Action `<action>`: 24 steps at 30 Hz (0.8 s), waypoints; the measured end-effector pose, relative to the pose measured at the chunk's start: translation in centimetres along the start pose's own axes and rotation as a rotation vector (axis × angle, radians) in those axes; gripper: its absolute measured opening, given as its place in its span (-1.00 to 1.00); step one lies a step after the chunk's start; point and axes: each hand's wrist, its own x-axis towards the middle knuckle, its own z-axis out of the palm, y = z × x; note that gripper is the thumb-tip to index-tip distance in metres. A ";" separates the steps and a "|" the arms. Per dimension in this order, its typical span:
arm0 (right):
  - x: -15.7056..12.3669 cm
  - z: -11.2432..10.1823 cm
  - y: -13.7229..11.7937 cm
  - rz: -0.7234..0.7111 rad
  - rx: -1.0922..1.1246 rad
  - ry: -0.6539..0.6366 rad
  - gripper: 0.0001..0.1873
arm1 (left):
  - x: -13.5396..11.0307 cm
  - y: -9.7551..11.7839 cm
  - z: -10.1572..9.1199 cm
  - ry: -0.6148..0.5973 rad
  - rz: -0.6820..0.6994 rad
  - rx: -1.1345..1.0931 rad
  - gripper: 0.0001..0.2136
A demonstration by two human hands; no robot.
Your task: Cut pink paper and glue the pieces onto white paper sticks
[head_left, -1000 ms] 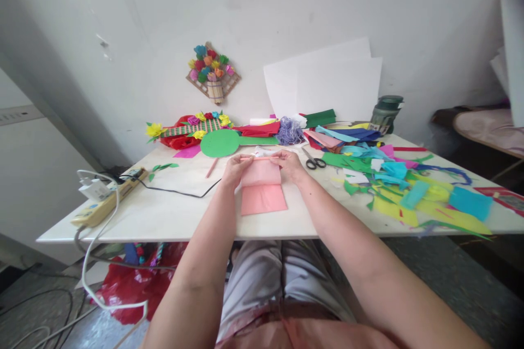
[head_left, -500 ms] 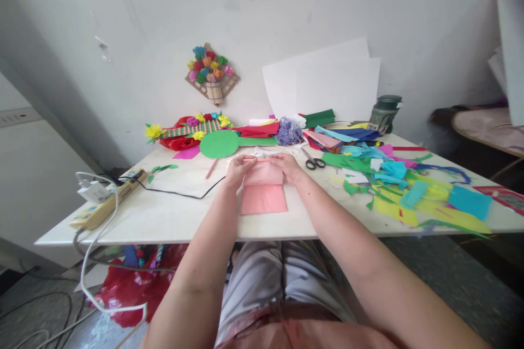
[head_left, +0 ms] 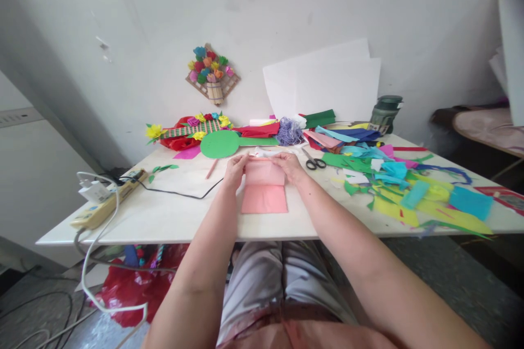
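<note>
A light pink sheet of crepe paper [head_left: 265,173] hangs between my two hands, its top edge pinched at both corners. My left hand [head_left: 236,169] grips the left end of that edge, fingers closed. At the right end my right hand [head_left: 290,167] holds it the same way. Below, a deeper pink piece of paper [head_left: 264,199] lies flat on the table, partly covered by the held sheet. Black-handled scissors [head_left: 315,163] rest just beyond my right hand. A thin pink strip [head_left: 211,169] lies left of my left hand.
A green paper disc [head_left: 219,144] and purple shredded strands [head_left: 290,132] lie behind my hands. Colourful paper scraps [head_left: 393,191] cover the right side. A power strip [head_left: 108,202] with cables sits at the left edge. A dark green bottle [head_left: 385,112] stands at the back right.
My hands have spread slightly apart along the top edge of the pink crepe paper, leaving more of that edge showing between them. Other things look unmoved.
</note>
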 end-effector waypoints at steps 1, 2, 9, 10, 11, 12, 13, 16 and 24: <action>0.1 0.0 0.1 0.001 0.002 0.000 -0.74 | 0.1 -0.1 -0.1 0.003 0.012 -0.010 -0.62; 0.1 0.0 0.2 0.000 0.003 0.000 -0.74 | 0.1 -0.2 -0.2 0.007 0.030 -0.020 -0.63; 0.2 0.0 0.3 -0.012 0.006 -0.004 -0.72 | 0.4 -0.6 -0.4 -0.010 0.009 -0.117 -0.65; 0.2 0.0 0.3 -0.011 0.008 -0.003 -0.72 | 0.5 -0.6 -0.4 -0.017 0.009 -0.137 -0.66; 0.2 0.0 0.2 -0.009 0.010 -0.003 -0.72 | 0.5 -0.7 -0.5 -0.021 0.009 -0.153 -0.66; 0.2 0.0 0.2 -0.008 0.012 -0.002 -0.72 | 0.5 -0.7 -0.5 -0.024 0.005 -0.166 -0.67; 0.2 0.0 0.2 -0.009 0.015 -0.002 -0.72 | 0.5 -0.7 -0.5 -0.027 -0.002 -0.176 -0.68; 0.1 0.0 0.1 -0.014 0.022 0.001 -0.71 | 0.5 -0.6 -0.5 -0.045 -0.030 -0.203 -0.68; 0.2 -0.1 0.3 -0.031 -0.020 -0.012 -0.73 | 0.4 -0.3 -0.7 0.009 0.008 -0.015 -0.53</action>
